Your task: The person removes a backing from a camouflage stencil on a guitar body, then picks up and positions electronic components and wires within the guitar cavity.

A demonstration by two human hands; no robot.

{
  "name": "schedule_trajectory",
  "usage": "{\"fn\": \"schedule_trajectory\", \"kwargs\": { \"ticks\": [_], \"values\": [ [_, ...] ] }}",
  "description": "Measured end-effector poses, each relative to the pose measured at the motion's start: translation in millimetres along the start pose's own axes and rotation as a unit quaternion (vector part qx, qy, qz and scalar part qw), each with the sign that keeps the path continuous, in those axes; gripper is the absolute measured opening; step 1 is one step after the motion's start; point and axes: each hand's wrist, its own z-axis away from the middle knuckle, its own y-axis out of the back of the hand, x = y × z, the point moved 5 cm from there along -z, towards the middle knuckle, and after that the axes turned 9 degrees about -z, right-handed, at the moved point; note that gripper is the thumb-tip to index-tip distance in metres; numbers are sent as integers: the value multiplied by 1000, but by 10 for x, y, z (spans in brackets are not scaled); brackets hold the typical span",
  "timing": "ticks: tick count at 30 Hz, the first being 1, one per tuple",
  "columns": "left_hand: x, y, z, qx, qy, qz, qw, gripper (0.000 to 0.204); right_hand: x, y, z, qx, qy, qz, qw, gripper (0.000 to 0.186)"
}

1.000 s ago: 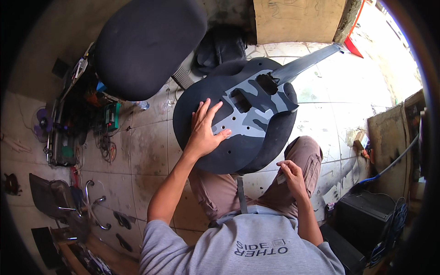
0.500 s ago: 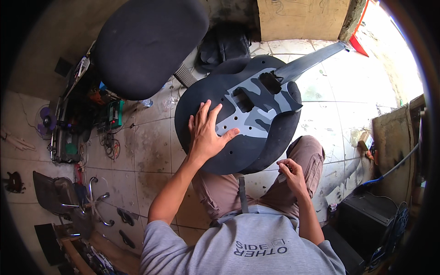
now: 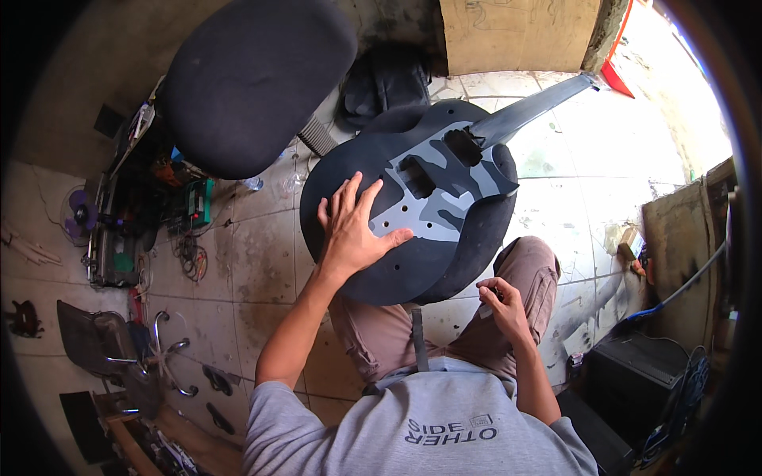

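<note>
An electric guitar body (image 3: pixel 425 262), dark grey with a grey camouflage band, lies face up on a black cushioned seat (image 3: pixel 490 226) before my knees. Its neck (image 3: pixel 533 107) points to the far right; two pickup openings and several small holes show in the top. My left hand (image 3: pixel 349 234) rests flat on the guitar's left part, fingers spread. Near my right knee, apart from the guitar, my right hand (image 3: pixel 506 308) is closed with the fingertips pinched together. A small pale edge shows below those fingers, too little to name.
A black chair backrest (image 3: pixel 258 87) rises at the far left, with a black bag (image 3: pixel 385 83) behind the guitar. At left are a swivel chair (image 3: pixel 99 337), a purple fan (image 3: pixel 79 213) and cables (image 3: pixel 190 258). A black box (image 3: pixel 635 373) stands at lower right.
The whole view has shifted slightly. My right hand has turned a little, its fingers still pinched; my left hand stays spread on the guitar.
</note>
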Motion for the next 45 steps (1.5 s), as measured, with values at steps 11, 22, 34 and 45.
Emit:
{"fn": "schedule_trajectory", "kwargs": {
  "ticks": [11, 22, 34, 45],
  "values": [
    [65, 20, -131, 113, -67, 37, 991, 61, -69, 6, 56, 11, -4, -6, 1000, 25],
    [472, 84, 615, -36, -174, -15, 984, 92, -94, -12, 27, -5, -14, -31, 999, 24],
    [887, 243, 630, -154, -250, 371, 881, 84, -62, 17, 24, -8, -2, -8, 1000, 26],
    [1181, 125, 741, -104, -305, 273, 906, 83, -87, 7, 32, -14, 0, -5, 1000, 25]
  ]
}}
